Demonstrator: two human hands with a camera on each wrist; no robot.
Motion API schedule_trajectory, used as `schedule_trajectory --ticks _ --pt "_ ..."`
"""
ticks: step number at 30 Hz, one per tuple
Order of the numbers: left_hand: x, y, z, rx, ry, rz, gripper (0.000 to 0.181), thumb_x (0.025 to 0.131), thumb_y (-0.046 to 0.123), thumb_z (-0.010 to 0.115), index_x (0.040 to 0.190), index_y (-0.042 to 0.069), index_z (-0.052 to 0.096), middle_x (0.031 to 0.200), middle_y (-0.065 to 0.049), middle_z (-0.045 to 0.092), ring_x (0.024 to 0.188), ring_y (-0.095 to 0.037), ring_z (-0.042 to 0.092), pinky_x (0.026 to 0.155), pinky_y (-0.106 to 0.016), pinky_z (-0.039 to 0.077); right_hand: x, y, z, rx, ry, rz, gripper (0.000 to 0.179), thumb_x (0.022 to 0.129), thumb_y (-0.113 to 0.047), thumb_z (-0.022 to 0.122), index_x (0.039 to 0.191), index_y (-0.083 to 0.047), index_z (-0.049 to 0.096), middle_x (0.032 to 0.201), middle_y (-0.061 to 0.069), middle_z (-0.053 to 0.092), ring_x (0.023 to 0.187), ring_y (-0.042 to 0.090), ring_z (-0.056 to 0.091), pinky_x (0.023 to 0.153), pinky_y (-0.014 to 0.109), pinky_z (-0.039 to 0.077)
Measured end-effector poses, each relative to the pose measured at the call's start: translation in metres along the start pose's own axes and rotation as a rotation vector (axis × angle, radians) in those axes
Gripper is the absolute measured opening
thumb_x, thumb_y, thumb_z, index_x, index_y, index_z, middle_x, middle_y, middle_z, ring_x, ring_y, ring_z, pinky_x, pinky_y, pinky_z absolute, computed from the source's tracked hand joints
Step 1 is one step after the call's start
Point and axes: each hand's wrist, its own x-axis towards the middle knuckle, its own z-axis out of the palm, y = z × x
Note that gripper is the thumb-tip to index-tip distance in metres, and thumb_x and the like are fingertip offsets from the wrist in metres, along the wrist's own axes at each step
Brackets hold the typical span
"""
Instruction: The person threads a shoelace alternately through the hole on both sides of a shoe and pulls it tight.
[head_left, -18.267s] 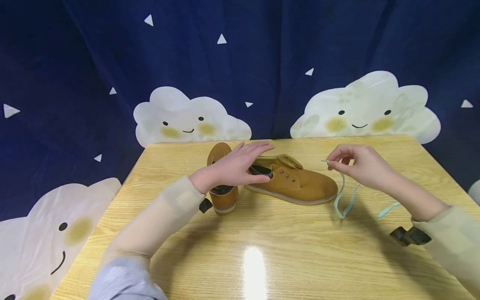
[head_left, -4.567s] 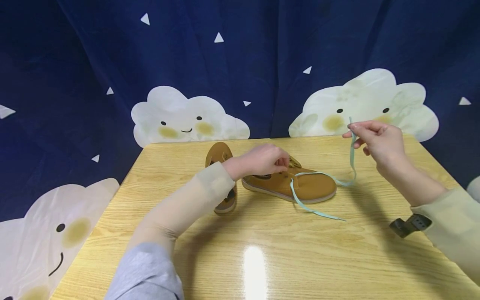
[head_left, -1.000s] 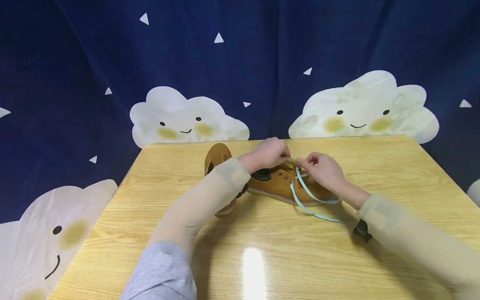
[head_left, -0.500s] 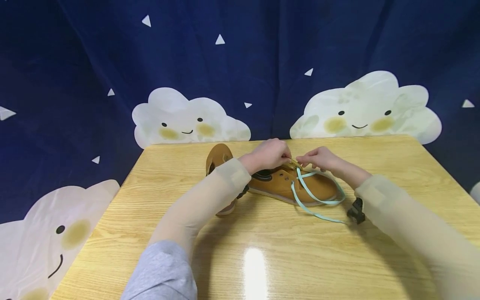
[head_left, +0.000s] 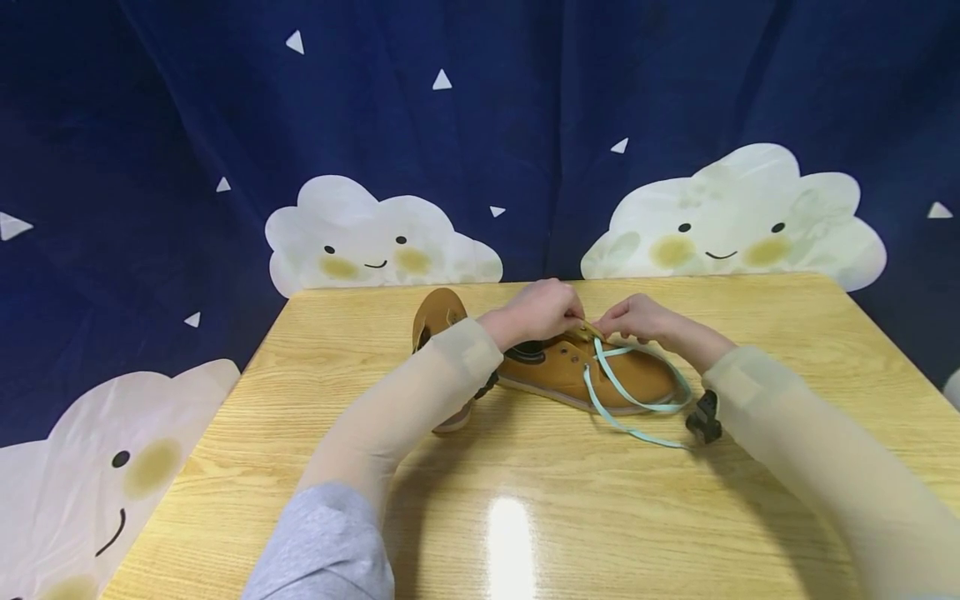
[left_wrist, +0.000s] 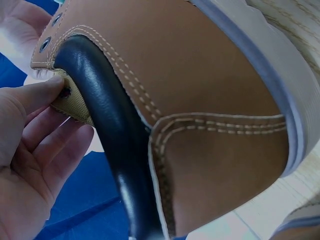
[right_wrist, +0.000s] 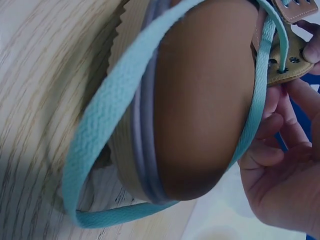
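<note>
A tan lace-up shoe (head_left: 630, 379) lies on the table, toe to the right. My left hand (head_left: 543, 308) pinches its raised eyelet flap; in the left wrist view the thumb lies on the tan lining (left_wrist: 75, 102), fingers behind it. A mint-green shoelace (head_left: 626, 392) runs from the lower eyelets, loops round the toe and enters an eyelet in the flap, as the right wrist view shows. My right hand (head_left: 641, 318) is at the flap's far side, thumb and fingertips together at that eyelet. The lace tip there is hidden. The other lace end trails on the table.
A second tan shoe (head_left: 438, 312) stands left of the first, partly behind my left forearm. The wooden table (head_left: 600, 508) reaches back to a dark blue cloth (head_left: 525, 125) printed with clouds. A black wrist camera (head_left: 705, 417) hangs under my right sleeve.
My right hand has gone from holding the lace up at the right to the flap's far side. The lace now passes through the flap's eyelet. My left hand keeps its pinch on the flap.
</note>
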Motion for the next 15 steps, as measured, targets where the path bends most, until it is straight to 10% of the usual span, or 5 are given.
schedule_trajectory --ticks 15 --pt "-0.0010 0.0019 -0.0002 -0.002 -0.001 -0.016 0.014 0.095 0.020 0.066 0.096 0.015 0.079 0.093 0.005 0.072 0.082 -0.007 0.062 0.076 -0.022 0.047 -0.0007 -0.0019 0.0019 -0.034 0.064 0.003 0.026 0.090 -0.026 0.068 0.088 -0.001 0.075 0.077 -0.001 0.059 0.066 0.015 0.043 0.048 0.022 0.028"
